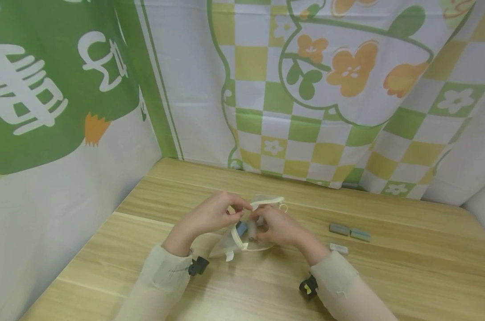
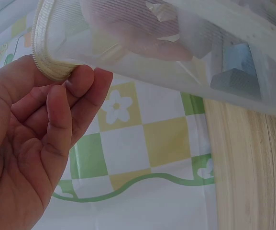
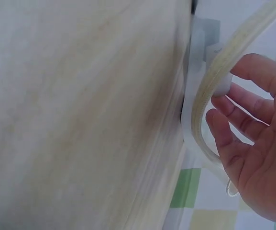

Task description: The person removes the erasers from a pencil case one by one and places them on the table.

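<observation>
A translucent mesh zip pouch [image 1: 225, 245] with a cream zipper lies on the table, its mouth spread apart. My left hand [image 1: 210, 216] pinches the zippered edge between thumb and fingers; in the left wrist view the zipper [image 2: 43, 48] runs into that grip. At the pouch's mouth, my right hand [image 1: 280, 227] pinches a small white block [image 3: 223, 85] with thumb and fingertips, partly hidden behind the zipper band. Inside the pouch, a blue-grey block [image 2: 238, 72] shows through the mesh. Other contents are blurred.
To the right of the pouch, two grey-blue blocks [image 1: 339, 229] lie end to end on the wooden table [image 1: 407, 267]. A small white labelled piece [image 1: 339, 248] sits close to the right forearm. Patterned curtains [image 1: 306, 133] hang along the back and left edges.
</observation>
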### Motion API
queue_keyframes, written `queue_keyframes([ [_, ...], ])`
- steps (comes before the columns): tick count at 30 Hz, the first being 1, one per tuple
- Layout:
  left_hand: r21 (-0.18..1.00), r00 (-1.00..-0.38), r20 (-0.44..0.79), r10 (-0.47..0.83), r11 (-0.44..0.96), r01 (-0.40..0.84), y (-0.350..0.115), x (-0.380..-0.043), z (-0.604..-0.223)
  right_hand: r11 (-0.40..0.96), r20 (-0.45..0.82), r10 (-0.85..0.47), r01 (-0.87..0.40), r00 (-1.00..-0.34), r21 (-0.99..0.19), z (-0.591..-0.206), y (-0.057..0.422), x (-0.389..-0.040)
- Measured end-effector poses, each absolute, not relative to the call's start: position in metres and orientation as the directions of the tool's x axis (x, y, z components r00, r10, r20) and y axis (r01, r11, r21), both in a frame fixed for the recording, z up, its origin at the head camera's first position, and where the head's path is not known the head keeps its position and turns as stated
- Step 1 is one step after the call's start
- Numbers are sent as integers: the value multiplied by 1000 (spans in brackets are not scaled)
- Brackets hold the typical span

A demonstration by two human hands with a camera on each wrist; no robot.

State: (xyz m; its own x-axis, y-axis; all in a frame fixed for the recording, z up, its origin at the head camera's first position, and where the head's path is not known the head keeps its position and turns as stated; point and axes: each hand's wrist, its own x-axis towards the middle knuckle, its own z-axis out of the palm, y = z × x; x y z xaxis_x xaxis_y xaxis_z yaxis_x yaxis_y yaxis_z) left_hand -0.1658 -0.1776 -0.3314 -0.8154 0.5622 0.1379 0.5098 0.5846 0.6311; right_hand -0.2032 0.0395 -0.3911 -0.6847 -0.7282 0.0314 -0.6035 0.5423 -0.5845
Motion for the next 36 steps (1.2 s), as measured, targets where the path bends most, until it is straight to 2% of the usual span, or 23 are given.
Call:
queue_keyframes([
  [17,627,-807,145,573,578,522,-175,-167,-333,538,59,-715,-603,-696,-589,-386,49,-190],
  [36,606,-804,149,576,589,534,-172,-166,-334,474,119,-751,-655,-650,-588,-376,57,-176],
])
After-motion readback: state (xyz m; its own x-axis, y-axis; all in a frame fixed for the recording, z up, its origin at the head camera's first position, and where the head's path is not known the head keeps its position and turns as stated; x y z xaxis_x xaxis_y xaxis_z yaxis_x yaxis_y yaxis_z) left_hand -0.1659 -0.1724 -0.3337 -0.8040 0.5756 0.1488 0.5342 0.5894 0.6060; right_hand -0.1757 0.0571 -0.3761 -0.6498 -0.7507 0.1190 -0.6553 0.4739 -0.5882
